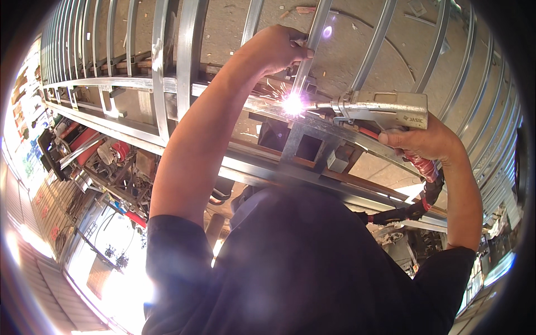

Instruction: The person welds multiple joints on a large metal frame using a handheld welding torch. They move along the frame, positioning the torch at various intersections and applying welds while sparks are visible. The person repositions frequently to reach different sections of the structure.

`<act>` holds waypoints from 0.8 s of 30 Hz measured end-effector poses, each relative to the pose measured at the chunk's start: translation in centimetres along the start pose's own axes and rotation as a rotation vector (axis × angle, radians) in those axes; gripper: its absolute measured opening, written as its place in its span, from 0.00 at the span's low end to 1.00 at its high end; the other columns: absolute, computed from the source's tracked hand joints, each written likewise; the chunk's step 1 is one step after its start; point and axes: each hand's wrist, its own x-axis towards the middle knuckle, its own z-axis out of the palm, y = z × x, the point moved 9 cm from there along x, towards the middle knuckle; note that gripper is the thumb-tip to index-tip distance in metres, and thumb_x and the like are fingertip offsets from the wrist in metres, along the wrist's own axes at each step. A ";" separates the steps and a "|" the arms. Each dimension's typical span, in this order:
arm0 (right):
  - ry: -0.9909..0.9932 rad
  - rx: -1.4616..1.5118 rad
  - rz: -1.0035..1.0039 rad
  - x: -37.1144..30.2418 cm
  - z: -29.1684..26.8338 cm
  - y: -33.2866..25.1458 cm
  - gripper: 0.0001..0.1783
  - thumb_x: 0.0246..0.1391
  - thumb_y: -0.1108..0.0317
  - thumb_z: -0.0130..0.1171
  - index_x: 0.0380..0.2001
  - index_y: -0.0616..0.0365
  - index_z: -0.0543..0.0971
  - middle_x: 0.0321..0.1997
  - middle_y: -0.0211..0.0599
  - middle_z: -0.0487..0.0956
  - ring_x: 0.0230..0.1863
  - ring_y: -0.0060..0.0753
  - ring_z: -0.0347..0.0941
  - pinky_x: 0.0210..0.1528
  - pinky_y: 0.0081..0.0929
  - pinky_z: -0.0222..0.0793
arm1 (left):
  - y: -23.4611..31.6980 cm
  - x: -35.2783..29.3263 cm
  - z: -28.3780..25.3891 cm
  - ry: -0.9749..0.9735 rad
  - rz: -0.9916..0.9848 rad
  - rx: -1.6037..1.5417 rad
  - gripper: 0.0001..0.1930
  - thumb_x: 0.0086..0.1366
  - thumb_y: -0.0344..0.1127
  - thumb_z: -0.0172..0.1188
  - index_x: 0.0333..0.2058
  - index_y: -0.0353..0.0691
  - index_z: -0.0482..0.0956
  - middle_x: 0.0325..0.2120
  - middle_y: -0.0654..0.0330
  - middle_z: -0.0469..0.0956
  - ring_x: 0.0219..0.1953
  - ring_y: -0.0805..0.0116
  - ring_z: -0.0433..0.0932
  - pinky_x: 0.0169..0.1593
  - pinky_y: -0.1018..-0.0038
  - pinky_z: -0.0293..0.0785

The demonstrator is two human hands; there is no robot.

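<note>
The right hand [427,139], at centre right of the frame, is wrapped tight around the grip of a pale metal welding gun [385,109], whose nozzle points left into a bright white arc [292,104] just above the middle of the picture, with orange sparks flying to the left of it. The left hand [279,47], at upper centre, is closed around a slim upright bar [310,50] of a steel frame [167,72], holding it just above the glowing spot. A black cable with red tape [421,167] hangs from the gun's handle towards the lower right.

As a judgement, the joint where this bar meets the long cross rail [139,134] is being welded right now and is not finished: the arc is live and the seam itself is hidden by the glare. Many bars to the upper left and upper right already stand in the frame in even rows; whether their joints are welded cannot be told from here.

The frame looks like bright, bare galvanised tube, curved by the lens, lying over a concrete floor [346,50]. Workshop clutter [106,162] sits at middle left
</note>
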 end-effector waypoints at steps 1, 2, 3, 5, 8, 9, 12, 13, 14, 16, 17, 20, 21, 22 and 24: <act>-0.001 -0.005 0.001 0.0 -0.1 0.0 0.37 0.52 0.58 0.79 0.62 0.59 0.77 0.47 0.38 0.84 0.40 0.28 0.79 0.36 0.28 0.80 | 0.0 0.0 0.0 0.004 0.000 0.015 0.30 0.63 0.42 0.73 0.61 0.33 0.79 0.42 0.48 0.89 0.42 0.62 0.89 0.48 0.68 0.82; 0.007 -0.009 0.007 -0.1 -0.2 0.1 0.37 0.52 0.58 0.79 0.62 0.59 0.77 0.48 0.38 0.84 0.40 0.28 0.79 0.36 0.28 0.80 | 0.1 0.0 -0.1 0.008 0.000 0.030 0.30 0.63 0.42 0.73 0.61 0.33 0.79 0.42 0.48 0.89 0.41 0.63 0.89 0.48 0.68 0.82; 0.015 -0.014 0.012 -0.1 -0.3 0.1 0.37 0.52 0.58 0.79 0.62 0.59 0.77 0.48 0.39 0.84 0.40 0.28 0.79 0.36 0.28 0.80 | 0.2 -0.1 -0.2 0.012 -0.007 0.031 0.30 0.63 0.42 0.73 0.61 0.33 0.79 0.41 0.48 0.89 0.41 0.63 0.89 0.48 0.68 0.82; 0.032 -0.003 0.011 -0.2 -0.4 0.2 0.37 0.52 0.58 0.79 0.63 0.59 0.77 0.47 0.39 0.84 0.40 0.28 0.79 0.36 0.28 0.80 | 0.5 -0.4 -0.2 0.015 -0.025 0.035 0.30 0.62 0.42 0.73 0.61 0.33 0.80 0.41 0.48 0.89 0.41 0.63 0.89 0.48 0.68 0.82; 0.051 0.010 0.016 -0.5 -0.4 0.3 0.38 0.52 0.59 0.79 0.63 0.59 0.77 0.46 0.39 0.84 0.39 0.28 0.79 0.36 0.28 0.80 | 0.7 -0.4 -0.3 0.015 -0.014 0.034 0.30 0.62 0.43 0.73 0.60 0.33 0.80 0.41 0.48 0.89 0.42 0.63 0.89 0.48 0.67 0.82; 0.051 -0.004 0.038 -0.5 -0.5 0.5 0.38 0.52 0.58 0.79 0.63 0.60 0.76 0.46 0.39 0.84 0.38 0.28 0.79 0.36 0.28 0.80 | 0.7 -0.3 -0.3 0.017 -0.009 0.051 0.30 0.62 0.43 0.73 0.60 0.33 0.80 0.41 0.48 0.89 0.42 0.62 0.89 0.48 0.67 0.82; 0.068 -0.039 0.062 -0.5 -0.9 1.1 0.40 0.51 0.57 0.80 0.63 0.62 0.76 0.45 0.40 0.83 0.37 0.28 0.79 0.35 0.28 0.80 | 0.4 0.0 -0.4 0.044 0.034 0.060 0.30 0.61 0.44 0.73 0.58 0.33 0.81 0.40 0.49 0.89 0.42 0.61 0.89 0.48 0.66 0.82; 0.089 -0.064 0.056 -0.5 -1.2 1.5 0.41 0.50 0.56 0.81 0.63 0.63 0.76 0.44 0.41 0.84 0.37 0.29 0.80 0.35 0.29 0.81 | 0.3 0.1 -0.4 0.045 0.039 0.077 0.30 0.61 0.45 0.73 0.57 0.33 0.82 0.39 0.50 0.89 0.41 0.61 0.89 0.47 0.66 0.82; 0.115 -0.052 0.063 -0.8 -1.5 1.7 0.41 0.49 0.56 0.81 0.62 0.64 0.76 0.44 0.41 0.84 0.37 0.29 0.80 0.35 0.29 0.81 | 0.3 0.2 -0.5 0.046 0.043 0.095 0.29 0.61 0.46 0.73 0.56 0.34 0.83 0.38 0.51 0.89 0.40 0.61 0.88 0.47 0.66 0.81; 0.167 -0.027 0.077 -1.6 -2.0 2.0 0.41 0.49 0.57 0.81 0.62 0.64 0.76 0.43 0.41 0.84 0.37 0.30 0.81 0.35 0.30 0.81 | -0.1 0.6 -0.6 0.091 0.082 0.095 0.28 0.60 0.47 0.72 0.55 0.34 0.84 0.37 0.52 0.89 0.40 0.60 0.88 0.47 0.66 0.81; 0.172 -0.003 0.058 -1.7 -2.3 2.1 0.41 0.49 0.57 0.81 0.62 0.64 0.77 0.43 0.41 0.84 0.38 0.30 0.81 0.36 0.31 0.82 | -0.2 0.7 -0.5 0.085 0.095 0.073 0.28 0.60 0.47 0.73 0.54 0.35 0.85 0.37 0.52 0.89 0.40 0.60 0.88 0.47 0.65 0.81; 0.170 0.030 0.016 -1.9 -2.8 2.0 0.41 0.48 0.57 0.82 0.61 0.64 0.77 0.42 0.40 0.84 0.38 0.31 0.82 0.35 0.30 0.82 | 0.2 0.8 -0.4 0.071 0.115 0.116 0.28 0.60 0.47 0.73 0.55 0.34 0.84 0.38 0.51 0.89 0.41 0.60 0.88 0.48 0.66 0.80; 0.158 0.014 0.013 -1.6 -2.4 1.4 0.41 0.47 0.57 0.82 0.61 0.63 0.77 0.42 0.40 0.84 0.38 0.31 0.81 0.34 0.30 0.81 | 0.0 0.8 -0.4 0.086 0.116 0.111 0.28 0.61 0.47 0.73 0.55 0.34 0.84 0.38 0.51 0.89 0.41 0.60 0.88 0.48 0.66 0.80; 0.148 -0.006 0.011 -1.3 -2.1 0.7 0.41 0.47 0.56 0.82 0.61 0.63 0.77 0.41 0.40 0.83 0.38 0.30 0.81 0.34 0.29 0.81 | -0.2 0.7 -0.5 0.103 0.118 0.104 0.28 0.61 0.47 0.73 0.55 0.34 0.84 0.38 0.51 0.89 0.41 0.60 0.88 0.49 0.66 0.80; 0.127 -0.032 0.040 -0.8 -1.7 0.6 0.40 0.47 0.55 0.82 0.59 0.63 0.78 0.38 0.38 0.84 0.34 0.28 0.80 0.30 0.26 0.78 | -0.3 0.7 -0.5 0.115 0.115 0.090 0.28 0.61 0.47 0.73 0.55 0.35 0.84 0.38 0.51 0.89 0.41 0.60 0.88 0.49 0.65 0.80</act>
